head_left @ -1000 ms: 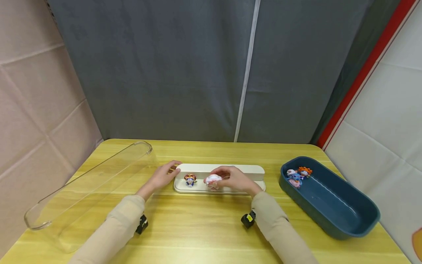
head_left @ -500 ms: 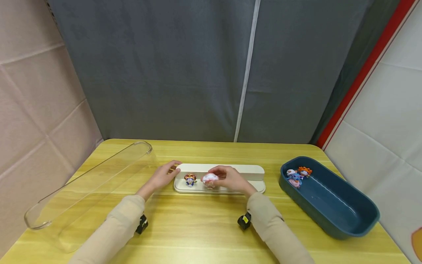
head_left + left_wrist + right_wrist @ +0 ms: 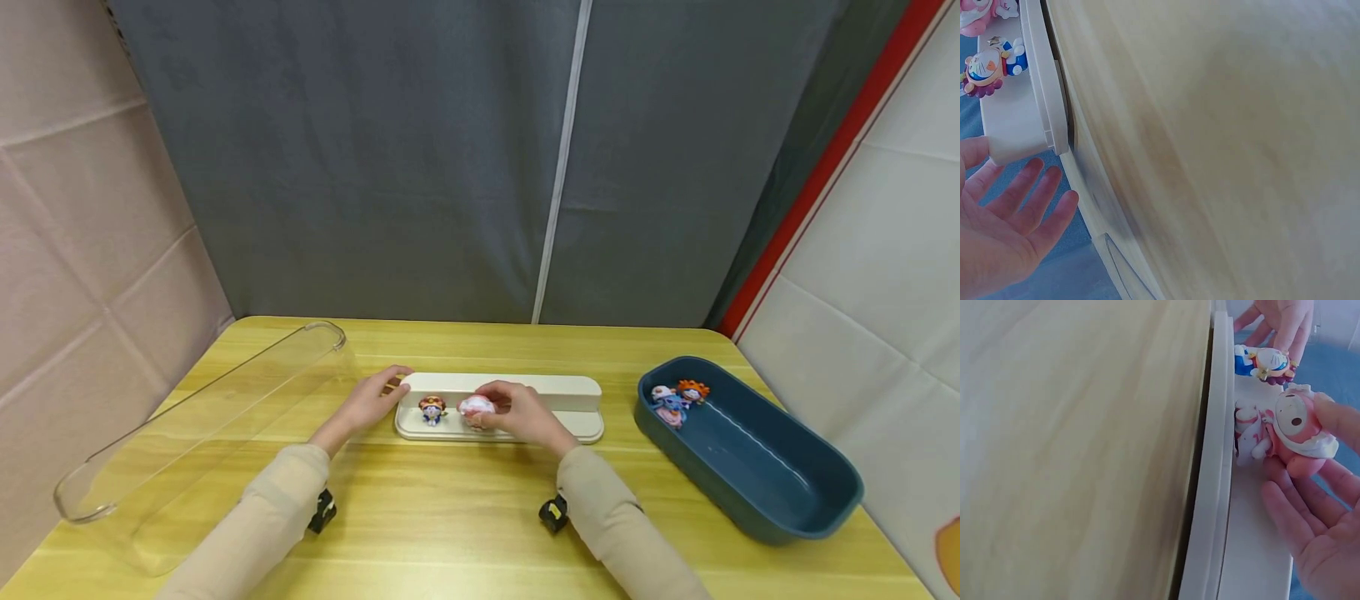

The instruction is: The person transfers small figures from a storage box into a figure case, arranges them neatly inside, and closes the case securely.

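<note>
My right hand point(image 3: 522, 414) pinches a pink and white figurine point(image 3: 1300, 428) by its head, between thumb and fingers. The figurine stands upright on a long white display base point(image 3: 587, 423), its feet on the front ledge. To its left, a second figurine point(image 3: 432, 410) with a red-brown top and blue body stands on the same ledge. My left hand point(image 3: 369, 403) is at the base's left end. In the left wrist view its thumb touches the corner, while the other fingers point(image 3: 1035, 200) spread loosely beyond the end.
A transparent cover point(image 3: 210, 433) lies slanted on the wooden table point(image 3: 450, 533) at left. At right stands a dark blue basin point(image 3: 757, 454). Inside its far end are an orange-haired figurine point(image 3: 693, 390) and blue and pink figurines point(image 3: 669, 405) close together.
My right hand has moved slightly left with the pink and white figurine, nearer the other figurine on the base. The left hand stays where it was.
</note>
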A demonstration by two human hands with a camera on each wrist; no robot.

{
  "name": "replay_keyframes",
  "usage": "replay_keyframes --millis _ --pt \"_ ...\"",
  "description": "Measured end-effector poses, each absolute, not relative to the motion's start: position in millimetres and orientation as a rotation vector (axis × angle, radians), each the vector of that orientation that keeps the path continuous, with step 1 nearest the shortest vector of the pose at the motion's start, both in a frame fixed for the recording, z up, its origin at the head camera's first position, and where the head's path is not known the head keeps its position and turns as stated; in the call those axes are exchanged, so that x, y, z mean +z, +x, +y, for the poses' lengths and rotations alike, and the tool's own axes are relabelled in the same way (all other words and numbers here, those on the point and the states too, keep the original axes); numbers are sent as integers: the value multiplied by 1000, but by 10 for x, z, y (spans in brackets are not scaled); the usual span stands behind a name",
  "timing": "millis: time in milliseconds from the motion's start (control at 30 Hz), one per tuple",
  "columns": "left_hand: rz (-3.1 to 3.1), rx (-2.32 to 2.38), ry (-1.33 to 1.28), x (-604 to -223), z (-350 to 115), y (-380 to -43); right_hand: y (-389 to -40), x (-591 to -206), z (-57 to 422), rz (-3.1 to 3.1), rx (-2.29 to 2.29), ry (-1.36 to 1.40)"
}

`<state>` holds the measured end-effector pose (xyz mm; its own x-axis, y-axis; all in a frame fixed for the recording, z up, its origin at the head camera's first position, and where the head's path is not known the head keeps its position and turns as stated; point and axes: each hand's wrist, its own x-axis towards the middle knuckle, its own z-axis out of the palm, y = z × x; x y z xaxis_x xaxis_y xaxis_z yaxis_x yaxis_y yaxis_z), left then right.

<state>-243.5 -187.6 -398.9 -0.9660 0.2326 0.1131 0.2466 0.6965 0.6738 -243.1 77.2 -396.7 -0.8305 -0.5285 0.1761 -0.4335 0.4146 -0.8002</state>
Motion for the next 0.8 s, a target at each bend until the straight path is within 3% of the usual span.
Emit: replay_keyframes --millis 800 --pt "-2869 -1138 -412 -3994 -1873 -2422 -2458 -3976 773 2700 -1271 -930"
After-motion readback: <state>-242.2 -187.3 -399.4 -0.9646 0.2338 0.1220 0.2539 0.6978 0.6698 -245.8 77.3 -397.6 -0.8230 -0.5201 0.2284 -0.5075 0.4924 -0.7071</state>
